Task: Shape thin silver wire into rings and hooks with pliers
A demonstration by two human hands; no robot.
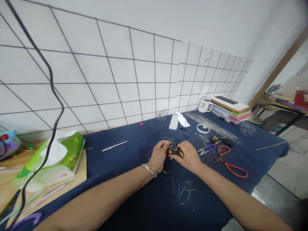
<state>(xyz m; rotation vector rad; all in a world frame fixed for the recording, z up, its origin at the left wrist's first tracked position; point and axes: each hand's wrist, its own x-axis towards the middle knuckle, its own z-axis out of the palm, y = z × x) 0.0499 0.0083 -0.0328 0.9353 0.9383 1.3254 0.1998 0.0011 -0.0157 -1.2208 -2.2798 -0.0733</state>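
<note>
Both hands meet over the dark blue cloth near the middle of the view. My left hand (pixel 160 156), with a silver bangle (pixel 149 170) on its wrist, is closed in a pinch on thin wire (pixel 171 146). Fingers of my right hand (pixel 190 157) are wrapped round a small tool with yellow and dark parts (pixel 181 154), probably pliers, its tip close to the left fingertips. A loop of wire (pixel 167 166) hangs below the hands. Curled loose wires (pixel 185 192) lie nearer on the cloth. The fingers hide much of the tool.
Right of my hands lie purple-handled scissors (pixel 207 149), red-handled shears (pixel 232 165) and black pliers (pixel 218 140). Behind are a wire bundle (pixel 214 125), a white ring (pixel 203 128), a mug (pixel 204 105) and stacked books (pixel 229 110). A green tissue pack (pixel 72 149) sits left; a black cable (pixel 54 128) hangs there.
</note>
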